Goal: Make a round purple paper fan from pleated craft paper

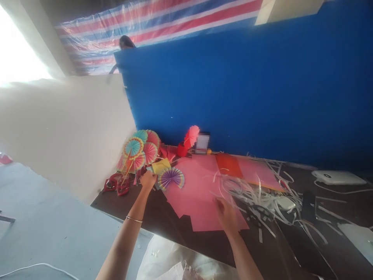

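My left hand (148, 180) reaches to the left end of the table, its fingers bent in at the edge of a yellow piece of paper (161, 166); what they grip is hidden. Right beside it lies a half-spread purple pleated paper fan (171, 179). A cluster of round pleated paper fans (134, 148) in teal, pink and yellow stands just beyond that hand. My right hand (225, 214) hovers at or rests on the pink paper sheets (201, 194), fingers loosely curled and apart, with nothing visible in them.
Tangled white paper strips (262, 198) spread over the dark table (169, 221) on the right. Behind them are a white device with a cable (339, 177) and a blue partition (233, 93). A red holder (182, 149) carries a pink fan. Someone's head (126, 42) shows behind the partition.
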Demonstrator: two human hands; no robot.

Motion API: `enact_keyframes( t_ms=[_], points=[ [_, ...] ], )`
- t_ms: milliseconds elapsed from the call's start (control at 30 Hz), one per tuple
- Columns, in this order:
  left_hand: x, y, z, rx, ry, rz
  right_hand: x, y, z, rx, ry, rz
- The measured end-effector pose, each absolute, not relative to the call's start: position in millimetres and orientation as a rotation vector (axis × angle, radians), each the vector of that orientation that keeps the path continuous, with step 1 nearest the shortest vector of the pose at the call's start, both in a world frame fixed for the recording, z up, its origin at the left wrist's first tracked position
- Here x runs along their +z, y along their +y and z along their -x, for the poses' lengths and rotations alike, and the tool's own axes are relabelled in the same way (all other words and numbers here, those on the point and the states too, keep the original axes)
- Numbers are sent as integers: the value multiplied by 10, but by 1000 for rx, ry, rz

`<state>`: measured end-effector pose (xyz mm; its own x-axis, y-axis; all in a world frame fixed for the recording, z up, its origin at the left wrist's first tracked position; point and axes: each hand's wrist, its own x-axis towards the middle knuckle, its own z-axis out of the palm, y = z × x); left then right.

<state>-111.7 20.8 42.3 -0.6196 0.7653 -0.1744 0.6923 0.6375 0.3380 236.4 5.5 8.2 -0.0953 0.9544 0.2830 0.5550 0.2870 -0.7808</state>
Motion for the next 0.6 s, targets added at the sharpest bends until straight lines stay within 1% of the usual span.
enact_keyframes(
  t_ms=[133, 200, 333, 467, 533, 600],
  points=[
    [426, 181, 1108, 378, 2559, -1209, 113, 52, -2362, 676, -1748, 1362],
    [458, 158, 1096, 431, 2582, -1320, 123, 45, -2363, 673, -1726, 1368],
    [591, 95, 1096, 565, 2577, -1635, 121, 35, -2366, 654, -1729, 1376],
    [755, 18, 1159, 632, 2543, -1726, 82, 47, -2375, 633, -1747, 1374],
    [822, -34, 1185, 804, 2596, -1794, 51, 62, -2384, 619, -1750, 1366],
    [869, -97, 1161, 1098, 2579, -1963, 24, 71, -2390, 587, -1748, 1363]
  ],
)
